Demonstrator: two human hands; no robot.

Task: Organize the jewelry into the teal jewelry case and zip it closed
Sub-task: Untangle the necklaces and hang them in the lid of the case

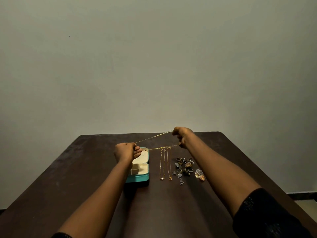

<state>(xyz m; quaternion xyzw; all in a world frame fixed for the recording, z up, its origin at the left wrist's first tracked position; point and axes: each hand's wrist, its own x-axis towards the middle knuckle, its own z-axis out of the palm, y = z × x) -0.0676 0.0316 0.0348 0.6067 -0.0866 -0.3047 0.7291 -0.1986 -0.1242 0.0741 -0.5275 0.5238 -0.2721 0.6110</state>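
Gold chain [161,147] pulled taut, pinched by left hand [124,152] and right hand [181,136], over necklaces [161,178] and ring pile [185,166]. Teal case [138,177] open, cream compartments [143,167] partly hidden by left hand.

A plain room, likely a home: dark wooden table [171,212] against a bare grey-green wall [154,66].

A gold chain [152,137] is held stretched between the left hand [126,152] and right hand [182,136]. The open teal jewelry case [139,176] is partly covered by the left hand.
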